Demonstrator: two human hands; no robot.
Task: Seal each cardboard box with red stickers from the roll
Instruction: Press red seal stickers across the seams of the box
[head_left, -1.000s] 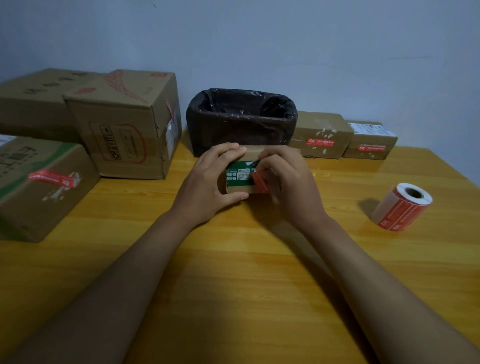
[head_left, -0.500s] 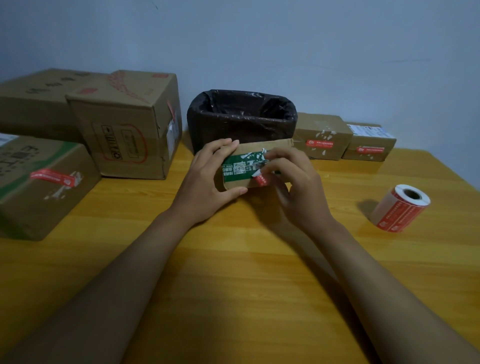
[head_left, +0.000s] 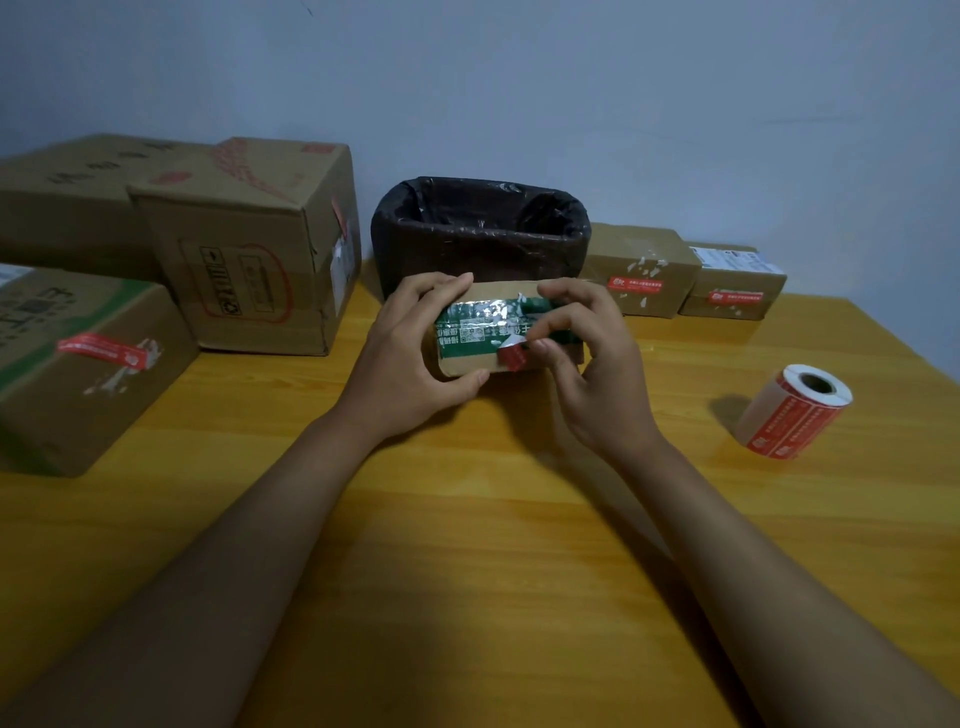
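A small cardboard box (head_left: 470, 364) with green printed tape across its face is tilted toward me above the table's middle. My left hand (head_left: 410, 358) grips its left end, thumb under and fingers over the top. My right hand (head_left: 587, 358) curls around the right end, its fingertips pinching a red sticker (head_left: 511, 356) at the box's front edge. The roll of red stickers (head_left: 795, 410) lies on its side at the right, apart from both hands.
A bin lined with a black bag (head_left: 480, 236) stands behind the box. Two small stickered boxes (head_left: 641, 270) (head_left: 735, 283) sit at the back right. Larger boxes (head_left: 260, 244) (head_left: 78, 358) fill the left side. The yellow wooden table (head_left: 467, 571) stretches toward me.
The box has been tilted up so its taped face turns toward me. My right hand moved from covering the box's right end to pinching the sticker at the front edge.
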